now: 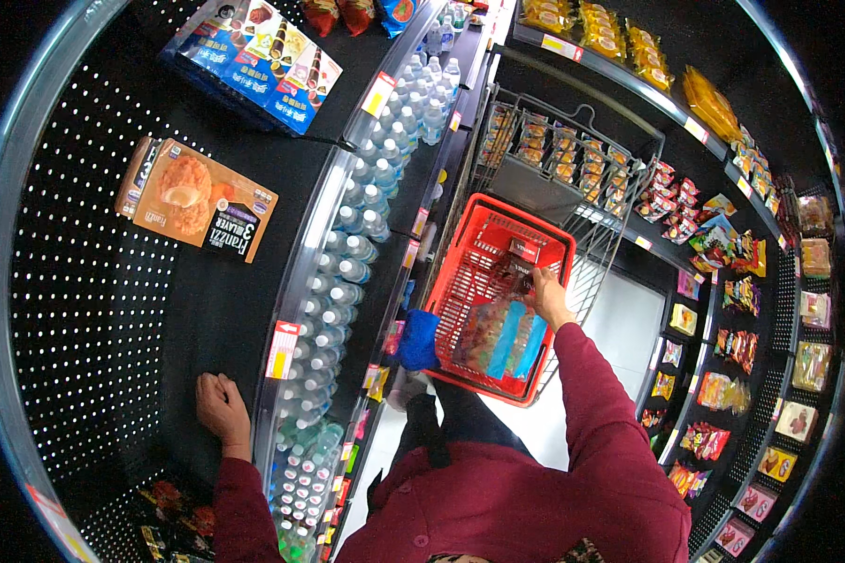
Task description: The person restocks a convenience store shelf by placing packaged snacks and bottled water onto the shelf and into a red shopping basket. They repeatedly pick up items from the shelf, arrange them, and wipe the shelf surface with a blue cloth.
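My right hand [551, 299] reaches into a red plastic shopping basket [477, 206], its fingers on one of several small dark boxes [524, 250]. Whether the fingers grip that box is not plain. Below the boxes in the basket lies a clear package with light-blue bands [507, 341]. My left hand [223, 412] rests on the black shelf at the left, fingers curled, with nothing seen in it. Farther up that shelf lie brown Franzzi snack boxes [201, 200]. A blue cloth [418, 340] hangs over the basket's left edge.
The basket sits on a wire shopping cart [609, 236]. Rows of bottled water [352, 271] fill the lower shelf between my arms. A blue display box [253, 63] stands on the upper left shelf. Packaged snacks [736, 345] line curved shelves at the right.
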The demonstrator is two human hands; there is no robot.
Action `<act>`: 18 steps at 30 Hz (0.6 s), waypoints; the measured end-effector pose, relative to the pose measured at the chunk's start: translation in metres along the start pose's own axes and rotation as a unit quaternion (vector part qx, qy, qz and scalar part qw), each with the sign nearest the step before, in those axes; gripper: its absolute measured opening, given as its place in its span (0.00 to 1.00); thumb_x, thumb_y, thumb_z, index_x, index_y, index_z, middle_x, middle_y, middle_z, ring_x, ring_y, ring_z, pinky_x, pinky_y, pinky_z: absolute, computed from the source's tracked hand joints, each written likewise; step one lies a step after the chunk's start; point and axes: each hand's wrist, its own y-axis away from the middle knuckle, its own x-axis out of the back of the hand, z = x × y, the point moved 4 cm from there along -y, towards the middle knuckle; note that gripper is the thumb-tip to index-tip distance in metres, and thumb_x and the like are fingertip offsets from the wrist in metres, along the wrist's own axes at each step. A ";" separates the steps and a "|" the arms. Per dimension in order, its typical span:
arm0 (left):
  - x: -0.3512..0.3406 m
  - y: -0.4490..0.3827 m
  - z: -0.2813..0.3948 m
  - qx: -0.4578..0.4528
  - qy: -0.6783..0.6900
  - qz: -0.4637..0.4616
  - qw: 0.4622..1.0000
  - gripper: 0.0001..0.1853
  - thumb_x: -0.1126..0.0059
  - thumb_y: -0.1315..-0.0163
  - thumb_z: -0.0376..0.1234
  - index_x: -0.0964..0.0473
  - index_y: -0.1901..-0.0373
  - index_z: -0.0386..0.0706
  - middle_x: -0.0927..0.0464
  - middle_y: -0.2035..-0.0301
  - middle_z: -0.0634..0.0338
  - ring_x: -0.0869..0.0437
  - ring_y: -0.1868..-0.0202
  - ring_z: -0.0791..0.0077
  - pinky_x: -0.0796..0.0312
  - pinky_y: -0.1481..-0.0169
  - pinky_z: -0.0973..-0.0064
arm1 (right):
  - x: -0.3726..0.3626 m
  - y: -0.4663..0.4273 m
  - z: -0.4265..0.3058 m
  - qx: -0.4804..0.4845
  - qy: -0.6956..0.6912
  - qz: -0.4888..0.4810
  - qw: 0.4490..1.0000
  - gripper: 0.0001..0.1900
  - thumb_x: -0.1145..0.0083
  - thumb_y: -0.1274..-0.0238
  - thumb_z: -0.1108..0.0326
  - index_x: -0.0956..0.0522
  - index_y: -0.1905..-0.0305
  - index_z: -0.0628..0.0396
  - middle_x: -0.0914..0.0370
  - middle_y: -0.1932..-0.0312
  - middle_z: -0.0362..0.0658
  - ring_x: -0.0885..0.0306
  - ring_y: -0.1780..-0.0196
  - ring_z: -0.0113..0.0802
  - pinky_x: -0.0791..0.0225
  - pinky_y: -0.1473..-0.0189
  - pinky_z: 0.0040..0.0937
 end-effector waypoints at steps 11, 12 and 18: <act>0.003 -0.001 0.002 0.002 0.017 -0.016 1.000 0.13 0.45 0.28 0.33 0.35 0.72 0.41 0.31 0.73 0.53 0.24 0.69 0.53 0.32 0.63 0.58 | -0.033 -0.011 0.027 -0.052 -0.006 -0.017 0.998 0.24 0.29 0.47 0.69 0.20 0.42 0.52 0.22 0.42 0.54 0.24 0.37 0.56 0.23 0.40 0.50; 0.002 -0.002 0.005 0.013 0.014 -0.022 1.000 0.13 0.45 0.28 0.33 0.35 0.72 0.41 0.31 0.73 0.53 0.24 0.69 0.53 0.32 0.63 0.58 | -0.028 -0.012 0.028 -0.041 0.002 0.016 0.999 0.23 0.29 0.46 0.70 0.20 0.44 0.53 0.20 0.46 0.54 0.22 0.39 0.57 0.24 0.40 0.50; 0.005 -0.001 0.003 -0.006 0.004 -0.007 1.000 0.14 0.44 0.29 0.34 0.35 0.72 0.41 0.29 0.71 0.52 0.22 0.67 0.50 0.32 0.63 0.55 | 0.050 -0.043 -0.072 0.071 -0.188 0.103 0.974 0.20 0.32 0.38 0.68 0.20 0.42 0.55 0.19 0.49 0.54 0.21 0.44 0.57 0.26 0.42 0.51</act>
